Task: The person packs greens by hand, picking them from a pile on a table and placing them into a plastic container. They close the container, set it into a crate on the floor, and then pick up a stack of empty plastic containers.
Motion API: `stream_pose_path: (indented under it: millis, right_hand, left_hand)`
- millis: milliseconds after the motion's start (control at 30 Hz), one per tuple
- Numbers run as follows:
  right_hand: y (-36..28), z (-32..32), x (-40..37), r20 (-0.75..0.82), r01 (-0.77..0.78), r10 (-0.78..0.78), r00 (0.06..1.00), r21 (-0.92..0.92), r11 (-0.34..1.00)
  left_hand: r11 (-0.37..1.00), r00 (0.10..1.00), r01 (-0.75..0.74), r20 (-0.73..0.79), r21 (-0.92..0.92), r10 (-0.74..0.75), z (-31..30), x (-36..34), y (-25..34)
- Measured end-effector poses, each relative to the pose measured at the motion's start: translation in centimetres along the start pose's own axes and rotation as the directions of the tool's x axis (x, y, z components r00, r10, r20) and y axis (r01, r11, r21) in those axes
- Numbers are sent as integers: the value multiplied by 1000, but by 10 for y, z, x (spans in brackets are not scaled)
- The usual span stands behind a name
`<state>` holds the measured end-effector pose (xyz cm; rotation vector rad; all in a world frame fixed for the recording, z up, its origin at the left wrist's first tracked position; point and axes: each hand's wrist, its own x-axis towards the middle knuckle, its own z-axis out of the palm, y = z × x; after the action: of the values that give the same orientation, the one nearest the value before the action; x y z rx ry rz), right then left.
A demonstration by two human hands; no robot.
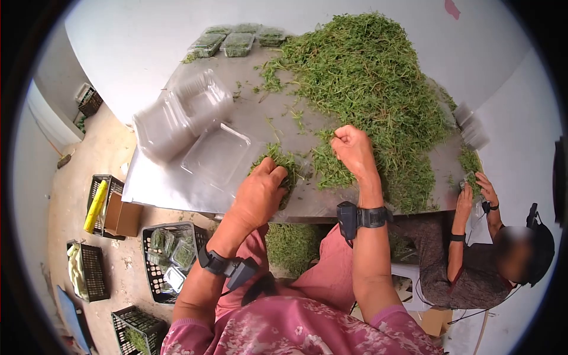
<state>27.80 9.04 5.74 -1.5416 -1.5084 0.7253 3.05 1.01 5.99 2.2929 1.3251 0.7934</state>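
My left hand has its fingers curled down into leafy greens that lie in the base of a clear plastic clamshell box. The box's open lid spreads flat on the metal table to the left of that hand. At the near left edge of a large heap of the same greens, my right hand is closed in a pinch. A small clump of greens lies right under it. My fingers partly hide what they grip.
Stacked clear boxes stand left on the metal table; filled boxes sit at the back. A black crate with packed boxes is on the floor. At right, a co-worker's hands handle greens.
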Motion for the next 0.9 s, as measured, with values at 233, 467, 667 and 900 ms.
stream_pose_path:
  millis: [233,467,667,900]
  right_hand:
    - [-19,1,-12,70,-56,38,997,275,960]
    - [-24,12,-18,-3,147,-154,988,310,939]
    - [-58,17,-40,-23,330,-329,944,65,942]
    - [-75,47,-58,300,622,-610,733,68,780]
  left_hand:
    - [1000,1000,1,22,11,-2,-4,0,5]
    - [996,998,-61,-13,-58,61,-25,-5,12]
    - [984,964,15,-258,-176,-61,-56,-20,10]
    - [971,930,88,-330,-221,-160,-50,-37,-7]
